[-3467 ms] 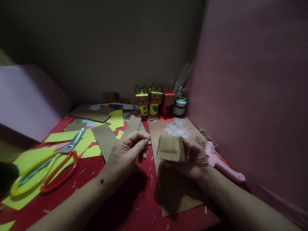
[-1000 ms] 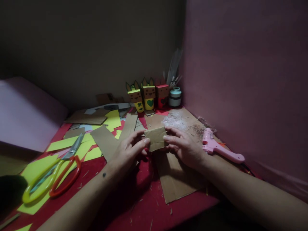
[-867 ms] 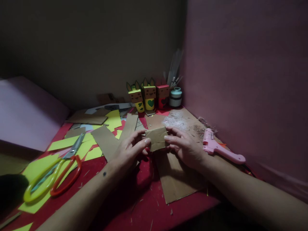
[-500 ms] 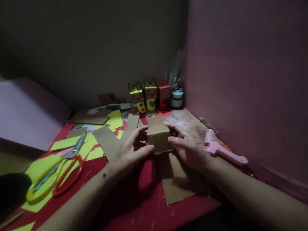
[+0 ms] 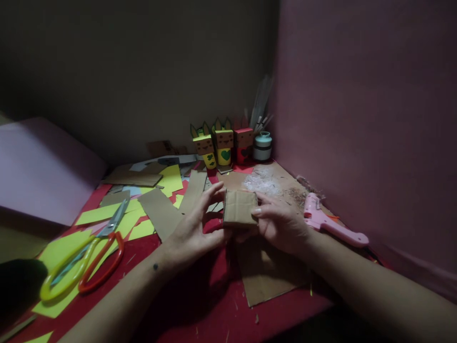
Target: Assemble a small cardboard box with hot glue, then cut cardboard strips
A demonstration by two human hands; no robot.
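Observation:
A small brown cardboard box is held up in the middle, one flat face turned towards me. My right hand grips its right side, thumb on the near face and the other fingers mostly hidden behind. At the box's left side is my left hand, its thumb by the lower left corner and its fingers by the upper left edge. Below the box a flat cardboard sheet lies on the red table.
To the left, scissors with yellow and red handles lie on yellow paper and cardboard scraps. A pink glue gun rests at the right by the wall. Several paper animal figures and a pale blue jar stand at the back.
The box has been turned between my hands, so a different, flatter face shows. My right thumb now presses on that face, and my left thumb sits lower.

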